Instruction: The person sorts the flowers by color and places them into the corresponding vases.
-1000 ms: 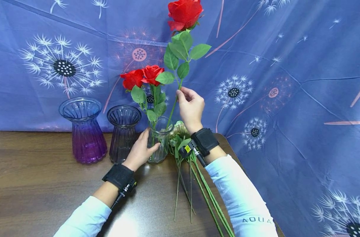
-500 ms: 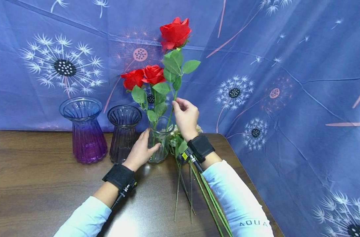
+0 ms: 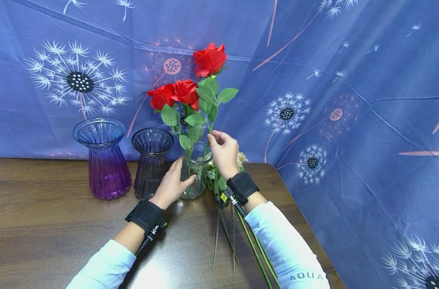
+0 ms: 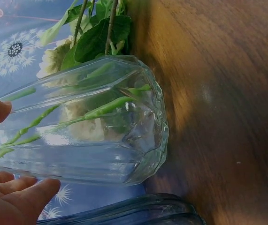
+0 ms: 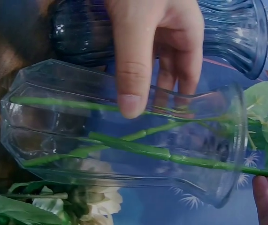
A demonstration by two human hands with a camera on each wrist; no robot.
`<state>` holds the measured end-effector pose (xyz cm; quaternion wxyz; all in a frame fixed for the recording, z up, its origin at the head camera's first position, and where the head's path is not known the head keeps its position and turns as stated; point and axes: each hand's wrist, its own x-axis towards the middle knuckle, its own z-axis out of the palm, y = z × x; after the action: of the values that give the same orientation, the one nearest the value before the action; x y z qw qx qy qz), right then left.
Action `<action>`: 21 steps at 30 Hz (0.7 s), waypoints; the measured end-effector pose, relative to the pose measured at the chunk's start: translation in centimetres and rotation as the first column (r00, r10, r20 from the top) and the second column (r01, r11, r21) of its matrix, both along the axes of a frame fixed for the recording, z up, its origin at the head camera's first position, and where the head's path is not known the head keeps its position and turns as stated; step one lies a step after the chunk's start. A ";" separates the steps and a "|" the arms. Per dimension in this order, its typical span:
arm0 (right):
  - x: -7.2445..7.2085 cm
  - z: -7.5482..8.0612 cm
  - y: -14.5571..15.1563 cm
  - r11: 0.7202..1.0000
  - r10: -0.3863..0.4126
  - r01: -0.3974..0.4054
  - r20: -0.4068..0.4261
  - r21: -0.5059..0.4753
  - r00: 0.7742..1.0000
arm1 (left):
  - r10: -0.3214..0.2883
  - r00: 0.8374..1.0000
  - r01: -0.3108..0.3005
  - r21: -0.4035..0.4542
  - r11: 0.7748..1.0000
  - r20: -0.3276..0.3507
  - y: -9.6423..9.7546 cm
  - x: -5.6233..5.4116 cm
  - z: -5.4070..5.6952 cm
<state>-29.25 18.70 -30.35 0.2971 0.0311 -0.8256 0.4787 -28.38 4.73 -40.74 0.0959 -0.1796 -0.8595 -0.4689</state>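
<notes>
My left hand holds the clear glass vase, thumb on the near side and fingers round the left. Two red roses stand in the vase. Above its mouth, my right hand pinches the green stem of another, taller red rose. The right wrist view shows this rose's stem inside the vase, its cut end above the bottom, while the other stems reach lower. In the left wrist view the vase base rests on the wooden table.
Left of the clear vase stand a dark grey glass vase and a blue-to-purple one. Cream flowers lie to its right, their long green stems running towards the front. A blue dandelion-print cloth hangs behind the table.
My right hand has moved down and slightly left, lowering the tall rose further into the vase. My left hand stays on the vase.
</notes>
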 end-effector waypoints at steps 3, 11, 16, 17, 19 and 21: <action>-0.1 -0.3 0.0 1.000 0.000 0.000 0.006 -0.001 1.000 | -0.001 1.000 0.001 -0.005 1.000 0.003 0.0 0.0 0.0; 0.0 -1.0 -0.1 0.999 0.019 -0.020 0.014 0.042 1.000 | 0.001 1.000 -0.001 -0.014 1.000 0.004 0.0 0.1 0.1; 0.0 -1.2 -0.1 0.998 0.016 -0.019 0.042 0.066 0.999 | 0.003 1.000 -0.003 -0.010 1.000 -0.003 0.0 0.2 0.0; 0.0 -1.3 -0.1 0.997 0.014 -0.018 0.051 0.069 0.999 | 0.004 1.000 -0.004 -0.009 1.000 -0.004 0.0 0.2 0.0; 0.0 -1.3 -0.1 0.997 0.013 -0.018 0.069 0.069 0.998 | 0.006 1.000 -0.006 -0.006 1.000 -0.007 0.0 0.1 0.0; 0.0 -1.3 -0.1 0.998 0.013 -0.019 0.089 0.066 0.996 | 0.006 1.000 -0.007 -0.005 1.000 -0.005 0.1 0.1 0.0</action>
<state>-29.26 18.65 -31.66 0.2551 0.0265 -0.8533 0.4540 -28.29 4.79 -40.76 0.0993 -0.1783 -0.8610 -0.4659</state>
